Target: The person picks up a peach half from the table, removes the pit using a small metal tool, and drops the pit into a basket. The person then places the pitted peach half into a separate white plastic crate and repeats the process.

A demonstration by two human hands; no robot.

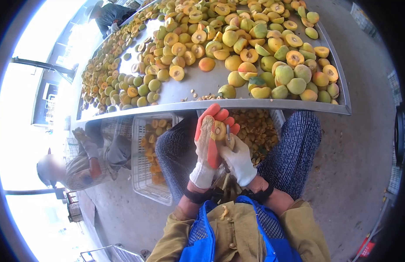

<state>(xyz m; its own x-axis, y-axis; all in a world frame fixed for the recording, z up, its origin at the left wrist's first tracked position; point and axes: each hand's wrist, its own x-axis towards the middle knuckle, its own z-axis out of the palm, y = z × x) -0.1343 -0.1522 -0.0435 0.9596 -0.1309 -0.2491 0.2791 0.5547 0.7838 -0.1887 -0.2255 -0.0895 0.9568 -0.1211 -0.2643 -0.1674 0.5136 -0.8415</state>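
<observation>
Nearest: left hand (pixel 207 139), orange-palmed glove, cupped tight around a peach half (pixel 218 130), cut face up, held over the lap just below the table edge (pixel 255 105). Right hand (pixel 238 159), white glove, closed on a small pitting tool (pixel 228 133), tip at the fruit's centre. Step judged: scooping out the stone. Next move probably calls for a short twist of the tool with the half held steady. Below the hands, white crate (pixel 272 120) with cut halves. Beyond, heaped peaches (pixel 237 43), whole and halved. Left, seated co-worker (pixel 86 168).
</observation>
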